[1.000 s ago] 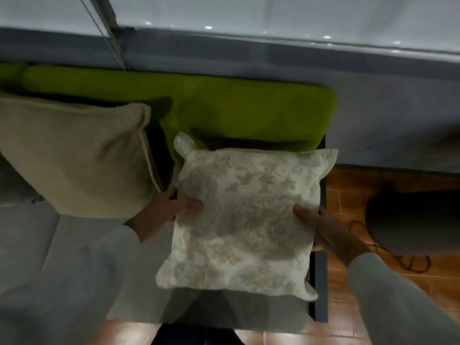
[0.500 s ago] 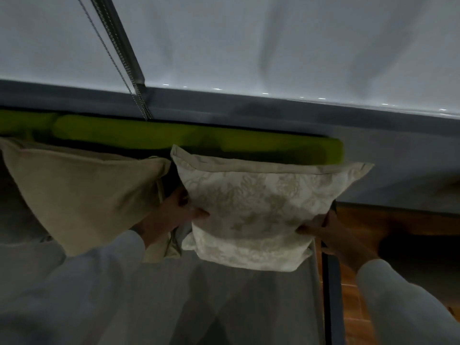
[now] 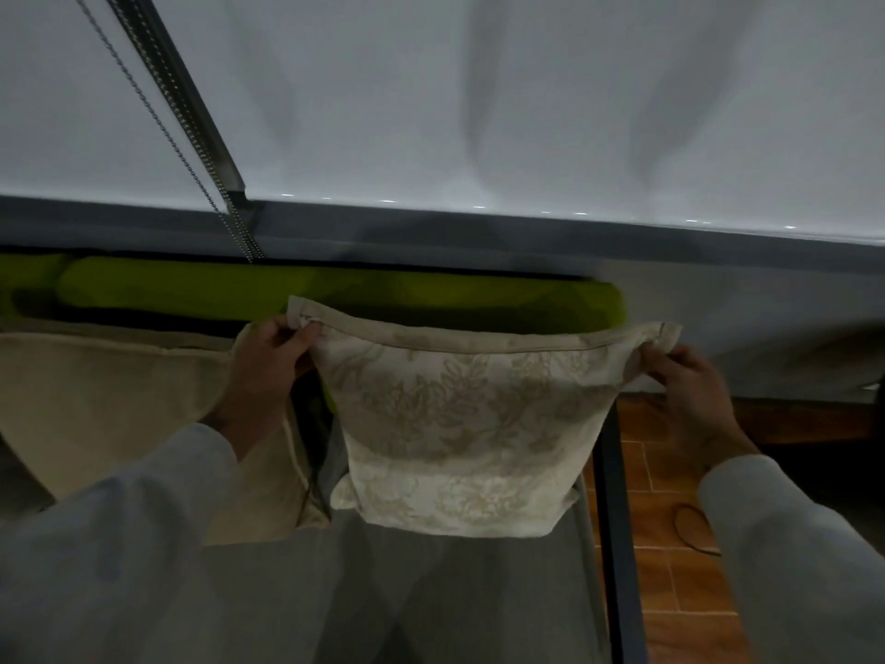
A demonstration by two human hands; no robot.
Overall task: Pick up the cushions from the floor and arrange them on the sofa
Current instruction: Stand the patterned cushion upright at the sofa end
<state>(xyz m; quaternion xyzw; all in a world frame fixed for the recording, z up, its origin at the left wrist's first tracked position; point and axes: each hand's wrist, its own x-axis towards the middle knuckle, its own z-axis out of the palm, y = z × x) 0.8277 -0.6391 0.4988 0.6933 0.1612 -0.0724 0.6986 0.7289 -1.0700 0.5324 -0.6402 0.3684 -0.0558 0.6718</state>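
Note:
A cream floral cushion (image 3: 469,424) stands upright on the grey sofa seat (image 3: 431,591), leaning against the green sofa back (image 3: 431,292). My left hand (image 3: 268,371) pinches its top left corner. My right hand (image 3: 689,381) pinches its top right corner. A plain beige cushion (image 3: 119,414) stands on the seat just left of it, partly behind my left arm.
The sofa's dark frame edge (image 3: 618,543) runs down the right side of the seat. Beyond it lies an orange tiled floor (image 3: 670,591) with a dark cable (image 3: 694,529). White roller blinds (image 3: 479,98) with a bead chain (image 3: 163,117) hang behind the sofa.
The floral cushion went from flat in front of me to upright against the sofa back. Both hands slid from its sides up to its top corners.

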